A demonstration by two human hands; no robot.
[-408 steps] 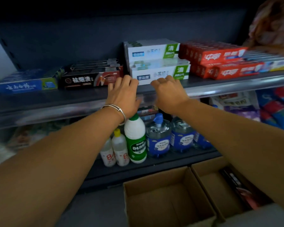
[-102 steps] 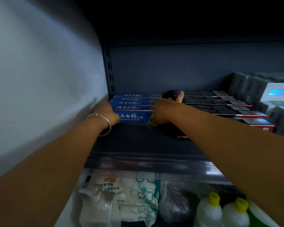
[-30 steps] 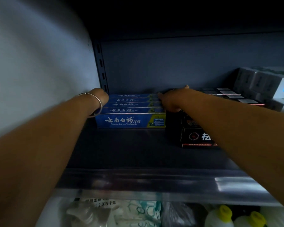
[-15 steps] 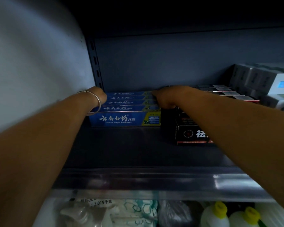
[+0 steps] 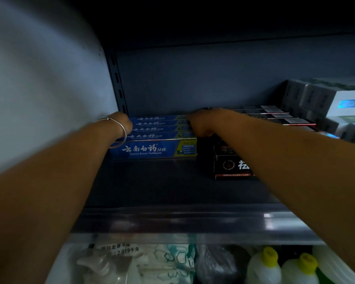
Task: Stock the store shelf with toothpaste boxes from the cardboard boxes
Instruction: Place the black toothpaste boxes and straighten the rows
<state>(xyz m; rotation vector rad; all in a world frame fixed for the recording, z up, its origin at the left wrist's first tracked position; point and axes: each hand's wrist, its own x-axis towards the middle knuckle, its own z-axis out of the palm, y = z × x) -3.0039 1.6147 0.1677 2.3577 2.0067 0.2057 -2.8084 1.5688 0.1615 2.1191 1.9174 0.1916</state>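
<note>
Row of blue cardboard toothpaste boxes [image 5: 158, 140] at back-left of dark metal shelf [image 5: 172, 185], against wall. Left hand [image 5: 124, 125] at row's left end, right hand [image 5: 199, 125] at right end; grip unclear, fingers hidden. Black boxes [image 5: 232, 165] just right of row. Shelf front bare; more stocking likely left.

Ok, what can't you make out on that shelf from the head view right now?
- Left hand fingers: hidden beyond the wrist, at the left end of the blue toothpaste boxes.
- Right hand fingertips: hidden behind its knuckles.
- Black toothpaste box label: covered by the right forearm.
- White boxes: blurred, cut by the right edge.
- Cardboard boxes: out of frame.
</note>
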